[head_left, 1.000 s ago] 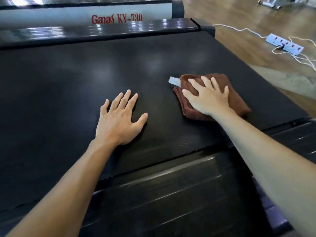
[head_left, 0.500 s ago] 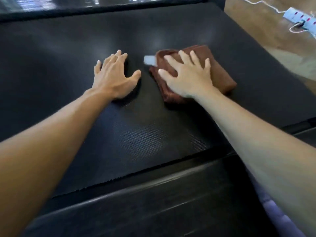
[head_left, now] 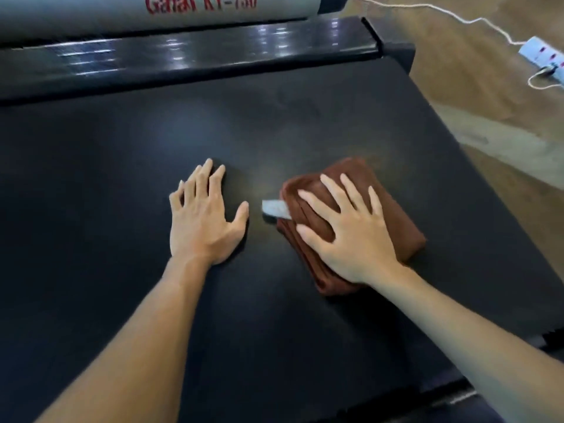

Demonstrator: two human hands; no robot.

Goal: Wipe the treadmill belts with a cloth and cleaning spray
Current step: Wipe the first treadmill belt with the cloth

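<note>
The right hand [head_left: 348, 230] lies flat with fingers spread on the folded brown cloth [head_left: 393, 215], pressing it to the black treadmill belt [head_left: 122, 166]; the left hand [head_left: 203, 218] rests open, palm down, just beside it and holds nothing. Against half a second ago, both hands sit nearer the body and a little further apart, with more belt visible beyond them. A white tag [head_left: 276, 209] sticks out of the cloth toward the left hand. Beyond the fingertips run a glossy black side rail [head_left: 213, 50] and a grey panel with red lettering [head_left: 201, 3]. Right of the cloth lie wooden floor [head_left: 457, 71] and a white power strip [head_left: 543, 58].
</note>
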